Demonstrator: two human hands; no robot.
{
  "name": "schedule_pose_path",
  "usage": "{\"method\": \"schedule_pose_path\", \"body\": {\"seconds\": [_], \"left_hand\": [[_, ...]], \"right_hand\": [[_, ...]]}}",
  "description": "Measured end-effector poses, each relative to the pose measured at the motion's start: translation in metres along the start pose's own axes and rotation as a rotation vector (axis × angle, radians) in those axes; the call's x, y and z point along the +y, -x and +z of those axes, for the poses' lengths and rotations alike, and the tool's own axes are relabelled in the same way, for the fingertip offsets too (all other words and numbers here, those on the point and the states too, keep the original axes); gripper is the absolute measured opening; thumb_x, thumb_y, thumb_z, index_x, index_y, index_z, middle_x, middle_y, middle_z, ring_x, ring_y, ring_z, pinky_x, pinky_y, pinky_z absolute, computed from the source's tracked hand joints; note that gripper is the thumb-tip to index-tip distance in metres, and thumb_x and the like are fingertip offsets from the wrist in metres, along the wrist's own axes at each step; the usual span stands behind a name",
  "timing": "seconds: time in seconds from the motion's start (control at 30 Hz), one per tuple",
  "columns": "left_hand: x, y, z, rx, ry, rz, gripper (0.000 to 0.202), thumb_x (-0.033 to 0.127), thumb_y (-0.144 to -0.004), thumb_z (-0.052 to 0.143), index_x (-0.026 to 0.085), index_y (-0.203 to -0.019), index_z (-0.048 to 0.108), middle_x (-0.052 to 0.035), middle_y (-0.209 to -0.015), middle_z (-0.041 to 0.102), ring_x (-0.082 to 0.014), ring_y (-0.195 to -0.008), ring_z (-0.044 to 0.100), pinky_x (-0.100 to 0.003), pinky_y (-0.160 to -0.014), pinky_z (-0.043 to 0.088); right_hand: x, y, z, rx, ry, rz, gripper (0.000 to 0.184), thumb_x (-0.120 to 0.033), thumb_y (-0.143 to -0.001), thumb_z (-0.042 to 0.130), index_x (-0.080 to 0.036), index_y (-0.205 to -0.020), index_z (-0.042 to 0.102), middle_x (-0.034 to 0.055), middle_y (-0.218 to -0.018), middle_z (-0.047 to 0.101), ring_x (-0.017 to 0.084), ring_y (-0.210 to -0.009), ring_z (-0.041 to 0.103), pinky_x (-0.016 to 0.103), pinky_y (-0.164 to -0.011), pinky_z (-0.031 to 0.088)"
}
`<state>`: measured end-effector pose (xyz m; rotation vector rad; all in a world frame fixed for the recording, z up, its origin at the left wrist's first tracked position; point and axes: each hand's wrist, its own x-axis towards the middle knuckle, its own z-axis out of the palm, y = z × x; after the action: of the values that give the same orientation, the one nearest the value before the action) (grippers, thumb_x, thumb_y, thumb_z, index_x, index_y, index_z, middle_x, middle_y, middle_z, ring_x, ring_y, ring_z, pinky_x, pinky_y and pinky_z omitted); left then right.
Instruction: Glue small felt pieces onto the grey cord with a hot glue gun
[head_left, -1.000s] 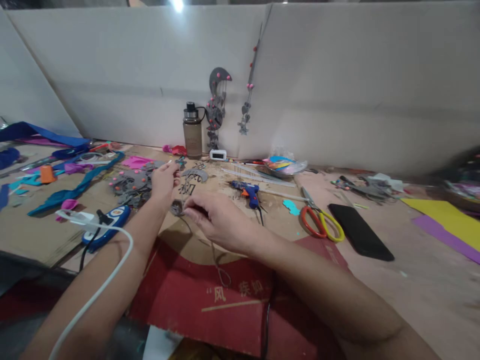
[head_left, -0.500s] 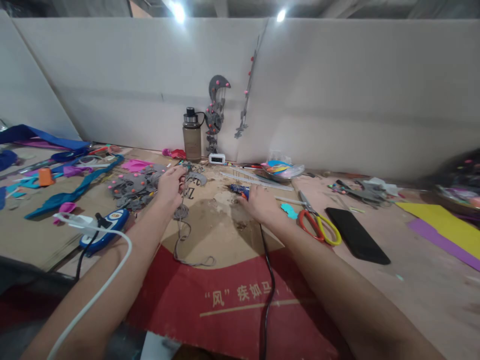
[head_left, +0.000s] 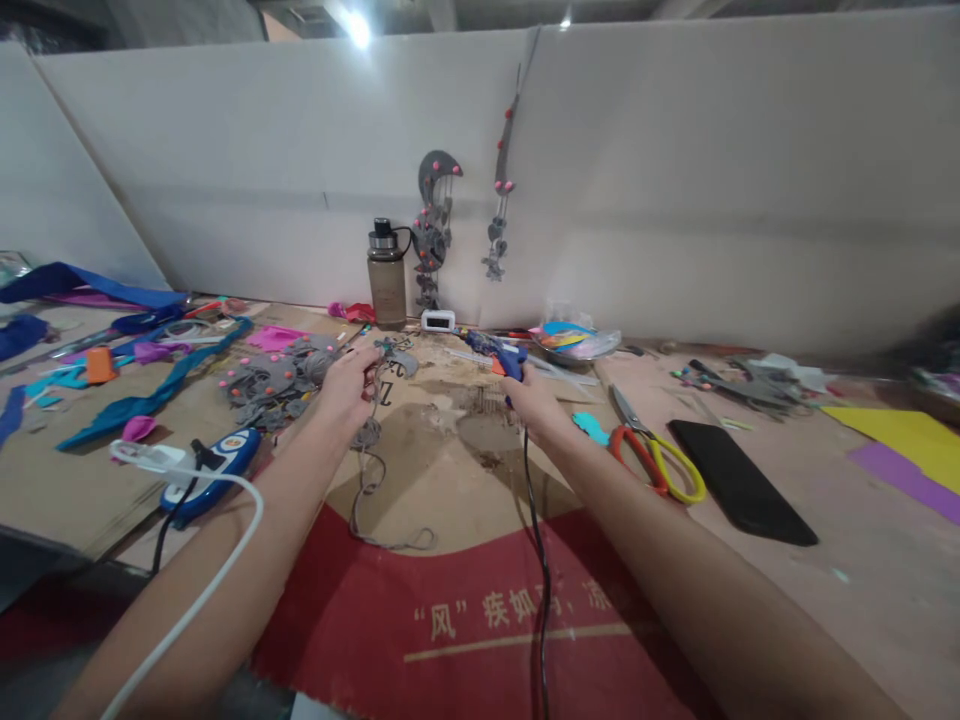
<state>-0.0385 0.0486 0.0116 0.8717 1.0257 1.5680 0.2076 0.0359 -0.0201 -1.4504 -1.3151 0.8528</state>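
Observation:
My right hand (head_left: pixel 534 398) is wrapped round a blue hot glue gun (head_left: pixel 504 352), held up off the cardboard with its nozzle pointing away to the left; a black cord (head_left: pixel 537 540) runs down from it. My left hand (head_left: pixel 352 385) pinches a grey felt piece (head_left: pixel 403 361) at its fingertips, and a small teal bit shows at its edge. Below that hand, a loose grey cord (head_left: pixel 367 480) trails over the cardboard (head_left: pixel 420 450). Just left of it lies a heap of grey felt pieces with pink and orange dots (head_left: pixel 277 380).
Orange-and-yellow-handled scissors (head_left: pixel 652 455) and a black phone (head_left: pixel 739 480) lie to the right. A bottle (head_left: pixel 386 280) and a small white clock (head_left: pixel 438 321) stand at the back. A white cable (head_left: pixel 251 500) crosses above my left forearm. Felt garlands (head_left: pixel 435 215) hang on the wall.
My right hand has lifted the glue gun and moved it up and right, off the spot by the wire stand. The left hand has stayed nearly in place, shifting slightly right.

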Motion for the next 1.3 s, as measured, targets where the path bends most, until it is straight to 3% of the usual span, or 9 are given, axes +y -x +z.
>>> {"method": "schedule_pose_path", "body": {"seconds": [0.07, 0.13, 0.23, 0.33, 0.43, 0.63, 0.93, 1.07, 1.3], "left_hand": [[-0.002, 0.000, 0.000, -0.007, -0.020, -0.012, 0.019, 0.019, -0.057, 0.069, 0.014, -0.063, 0.051, 0.0057, -0.055, 0.044, -0.0018, -0.039, 0.031, -0.015, -0.030, 0.015], [-0.003, 0.001, 0.000, -0.015, -0.041, -0.011, 0.020, 0.019, -0.056, 0.069, 0.014, -0.063, 0.052, 0.0051, -0.057, 0.046, -0.0015, -0.040, 0.032, -0.015, -0.030, 0.015], [-0.004, 0.005, 0.001, -0.037, -0.058, -0.019, 0.021, 0.020, -0.056, 0.071, 0.013, -0.065, 0.054, 0.0048, -0.058, 0.047, -0.0013, -0.040, 0.033, -0.014, -0.030, 0.014], [-0.005, 0.007, 0.002, -0.058, -0.066, -0.029, 0.021, 0.021, -0.056, 0.072, 0.013, -0.064, 0.054, 0.0046, -0.057, 0.047, -0.0011, -0.040, 0.033, -0.013, -0.031, 0.013], [-0.005, 0.008, 0.004, -0.068, -0.069, -0.036, 0.021, 0.020, -0.056, 0.072, 0.012, -0.062, 0.053, 0.0041, -0.057, 0.047, -0.0009, -0.040, 0.032, -0.013, -0.031, 0.012], [-0.005, 0.011, 0.006, -0.126, -0.069, -0.051, 0.019, 0.022, -0.057, 0.071, 0.010, -0.064, 0.058, 0.0029, -0.058, 0.048, -0.0005, -0.040, 0.032, -0.014, -0.031, 0.011], [-0.004, 0.016, 0.011, -0.133, -0.076, -0.060, 0.022, 0.021, -0.055, 0.074, 0.012, -0.063, 0.056, 0.0050, -0.053, 0.044, -0.0012, -0.039, 0.032, -0.014, -0.032, 0.012], [-0.004, 0.018, 0.013, -0.122, -0.110, -0.048, 0.021, 0.023, -0.057, 0.073, 0.011, -0.065, 0.057, 0.0039, -0.053, 0.046, -0.0015, -0.039, 0.032, -0.015, -0.032, 0.012], [-0.004, 0.020, 0.014, -0.102, -0.093, 0.012, 0.019, 0.020, -0.057, 0.071, 0.013, -0.060, 0.054, 0.0043, -0.052, 0.044, -0.0016, -0.039, 0.032, -0.015, -0.032, 0.012]], "right_hand": [[-0.013, 0.011, 0.007, 0.003, -0.224, -0.021, 0.028, -0.020, -0.064, 0.054, -0.022, -0.091, 0.046, -0.0013, -0.080, 0.053, 0.011, -0.060, 0.050, 0.024, -0.052, 0.044], [-0.026, 0.024, 0.013, -0.114, -0.381, -0.013, 0.035, -0.019, -0.062, 0.058, -0.023, -0.094, 0.042, -0.0022, -0.083, 0.054, 0.011, -0.063, 0.053, 0.024, -0.052, 0.046], [-0.039, 0.037, 0.016, -0.232, -0.469, -0.140, 0.035, -0.023, -0.068, 0.057, -0.024, -0.098, 0.038, -0.0010, -0.091, 0.057, 0.009, -0.058, 0.052, 0.022, -0.045, 0.041], [-0.043, 0.043, 0.016, -0.273, -0.344, -0.292, 0.027, -0.027, -0.077, 0.053, -0.023, -0.101, 0.041, 0.0016, -0.097, 0.060, 0.009, -0.058, 0.050, 0.023, -0.048, 0.041], [-0.044, 0.046, 0.016, -0.200, -0.136, -0.409, 0.024, -0.026, -0.080, 0.050, -0.021, -0.104, 0.047, 0.0039, -0.096, 0.060, 0.013, -0.074, 0.054, 0.030, -0.068, 0.047], [-0.050, 0.055, 0.015, -0.104, 0.180, -0.577, 0.035, -0.027, -0.084, 0.046, -0.017, -0.118, 0.045, 0.0102, -0.114, 0.055, 0.021, -0.106, 0.051, 0.037, -0.095, 0.038], [-0.047, 0.056, 0.019, -0.139, 0.237, -0.623, 0.032, -0.025, -0.087, 0.042, -0.015, -0.117, 0.043, 0.0110, -0.105, 0.056, 0.021, -0.092, 0.053, 0.037, -0.087, 0.042], [-0.049, 0.060, 0.021, -0.144, 0.254, -0.572, 0.028, -0.025, -0.086, 0.041, -0.016, -0.112, 0.045, 0.0103, -0.099, 0.057, 0.020, -0.085, 0.054, 0.037, -0.082, 0.044], [-0.049, 0.059, 0.022, -0.098, 0.304, -0.534, 0.033, -0.025, -0.085, 0.042, -0.016, -0.116, 0.044, 0.0118, -0.103, 0.058, 0.022, -0.090, 0.054, 0.038, -0.084, 0.043]]}}
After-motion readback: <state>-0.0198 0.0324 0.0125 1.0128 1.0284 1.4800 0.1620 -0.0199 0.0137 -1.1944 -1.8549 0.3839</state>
